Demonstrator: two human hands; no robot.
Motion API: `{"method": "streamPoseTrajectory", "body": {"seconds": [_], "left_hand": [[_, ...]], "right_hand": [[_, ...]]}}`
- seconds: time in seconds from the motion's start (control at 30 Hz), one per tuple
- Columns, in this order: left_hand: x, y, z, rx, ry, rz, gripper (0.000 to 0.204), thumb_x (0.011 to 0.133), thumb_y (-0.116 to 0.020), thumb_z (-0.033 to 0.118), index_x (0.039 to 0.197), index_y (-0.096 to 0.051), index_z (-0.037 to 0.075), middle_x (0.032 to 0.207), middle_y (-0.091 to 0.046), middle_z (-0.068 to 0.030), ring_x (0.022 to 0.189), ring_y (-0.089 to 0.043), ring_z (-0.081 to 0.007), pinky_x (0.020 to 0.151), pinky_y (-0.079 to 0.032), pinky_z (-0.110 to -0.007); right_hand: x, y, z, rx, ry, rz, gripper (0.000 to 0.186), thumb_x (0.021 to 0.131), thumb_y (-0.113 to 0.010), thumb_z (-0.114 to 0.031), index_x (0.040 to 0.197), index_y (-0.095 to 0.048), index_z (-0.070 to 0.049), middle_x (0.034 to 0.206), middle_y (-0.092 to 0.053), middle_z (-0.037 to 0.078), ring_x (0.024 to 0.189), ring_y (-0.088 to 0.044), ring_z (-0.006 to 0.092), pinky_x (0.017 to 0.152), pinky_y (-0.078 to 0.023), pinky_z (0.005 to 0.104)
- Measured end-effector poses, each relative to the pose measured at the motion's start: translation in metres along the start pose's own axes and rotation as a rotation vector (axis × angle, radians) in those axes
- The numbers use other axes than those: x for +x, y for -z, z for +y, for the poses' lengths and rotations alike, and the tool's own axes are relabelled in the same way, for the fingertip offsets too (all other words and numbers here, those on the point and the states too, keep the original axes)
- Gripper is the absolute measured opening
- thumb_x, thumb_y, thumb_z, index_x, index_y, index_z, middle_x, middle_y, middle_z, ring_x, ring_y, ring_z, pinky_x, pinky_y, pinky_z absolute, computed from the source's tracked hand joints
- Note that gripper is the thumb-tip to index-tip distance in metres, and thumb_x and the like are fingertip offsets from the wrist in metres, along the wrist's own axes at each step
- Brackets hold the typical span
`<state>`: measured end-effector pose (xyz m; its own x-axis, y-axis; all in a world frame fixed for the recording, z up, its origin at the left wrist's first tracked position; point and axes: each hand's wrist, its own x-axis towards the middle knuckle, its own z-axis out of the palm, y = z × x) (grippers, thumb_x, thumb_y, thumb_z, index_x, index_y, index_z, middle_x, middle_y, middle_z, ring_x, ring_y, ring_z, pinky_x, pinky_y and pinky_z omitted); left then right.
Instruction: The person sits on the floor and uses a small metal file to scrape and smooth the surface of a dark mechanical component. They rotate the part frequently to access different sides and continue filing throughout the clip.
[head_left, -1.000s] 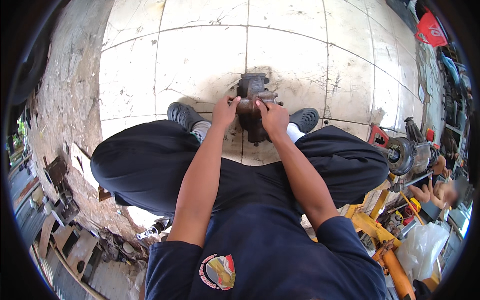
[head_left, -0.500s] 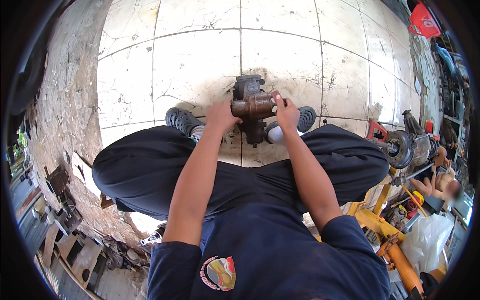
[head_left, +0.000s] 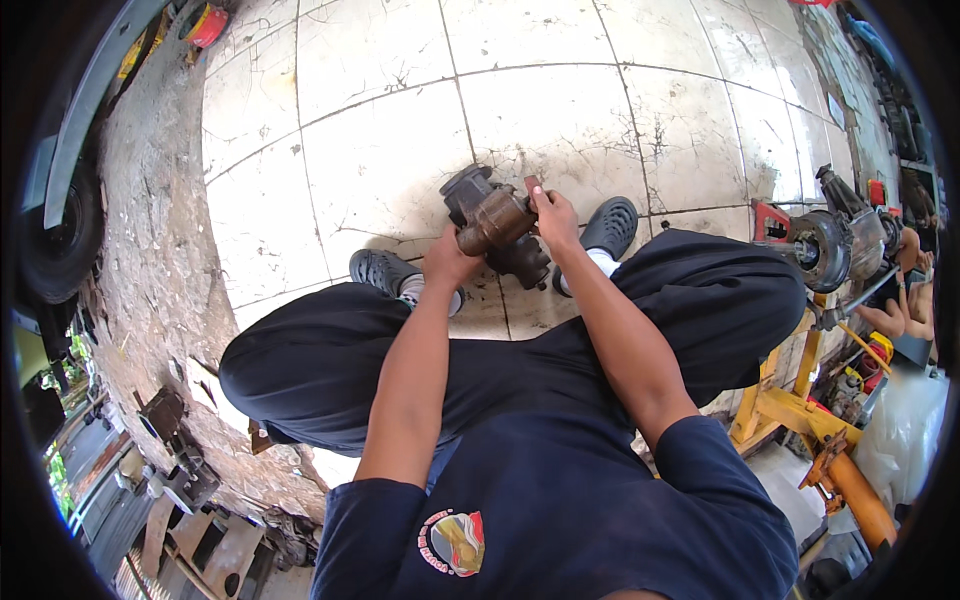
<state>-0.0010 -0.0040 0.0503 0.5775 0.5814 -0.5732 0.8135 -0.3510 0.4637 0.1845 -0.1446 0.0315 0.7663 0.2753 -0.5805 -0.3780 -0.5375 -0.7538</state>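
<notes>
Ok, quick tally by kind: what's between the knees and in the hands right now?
Rusty brown cylinder part, held in both hands: 1
Dark metal housing behind it: 1
Hands on the part: 2, left hand, right hand
Dark perforated shoes: 2
Total: 6
</notes>
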Motion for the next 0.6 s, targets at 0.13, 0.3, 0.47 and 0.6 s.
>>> {"method": "streamPoseTrajectory", "body": {"seconds": [0.13,0.3,0.47,0.6], "left_hand": [[-0.021,-0.012,0.002,-0.104,0.159,0.098,0.074,0.069,-0.089,0.047,0.129,-0.06,0.013,0.115,-0.075,-0.0205,0.108,-0.071,-0.0427,0.091,-0.055,-0.052],[-0.018,-0.014,0.01,-0.114,0.21,0.094,0.077,0.07,-0.089,0.052,0.127,-0.06,0.01,0.115,-0.075,-0.0204,0.109,-0.071,-0.0419,0.093,-0.055,-0.052],[-0.018,-0.01,0.04,-0.081,0.255,0.016,0.087,0.076,-0.086,0.06,0.127,-0.054,-0.003,0.115,-0.071,-0.0304,0.111,-0.069,-0.0465,0.095,-0.055,-0.052],[-0.021,-0.012,0.045,-0.129,0.236,0.007,0.093,0.08,-0.082,0.062,0.123,-0.049,-0.013,0.114,-0.068,-0.0381,0.111,-0.068,-0.0508,0.096,-0.054,-0.053]], "right_hand": [[-0.005,-0.015,-0.011,0.281,-0.048,-0.146,0.05,0.104,-0.059,-0.046,0.098,-0.07,0.002,0.085,-0.07,0.014,0.076,-0.063,0.0268,0.074,-0.051,0.0396],[-0.005,-0.014,-0.013,-0.081,0.188,-0.036,0.051,0.103,-0.058,-0.047,0.1,-0.069,0.003,0.093,-0.072,0.024,0.088,-0.068,0.0393,0.083,-0.051,0.0451],[0.009,0.008,-0.002,-0.119,0.059,-0.022,0.048,0.103,-0.058,-0.045,0.098,-0.073,0.0,0.099,-0.075,0.024,0.098,-0.07,0.0412,0.087,-0.052,0.0453],[0.015,0.015,-0.01,-0.195,0.035,0.032,0.045,0.102,-0.059,-0.044,0.101,-0.075,-0.002,0.098,-0.075,0.021,0.097,-0.071,0.0389,0.088,-0.053,0.0452]]}}
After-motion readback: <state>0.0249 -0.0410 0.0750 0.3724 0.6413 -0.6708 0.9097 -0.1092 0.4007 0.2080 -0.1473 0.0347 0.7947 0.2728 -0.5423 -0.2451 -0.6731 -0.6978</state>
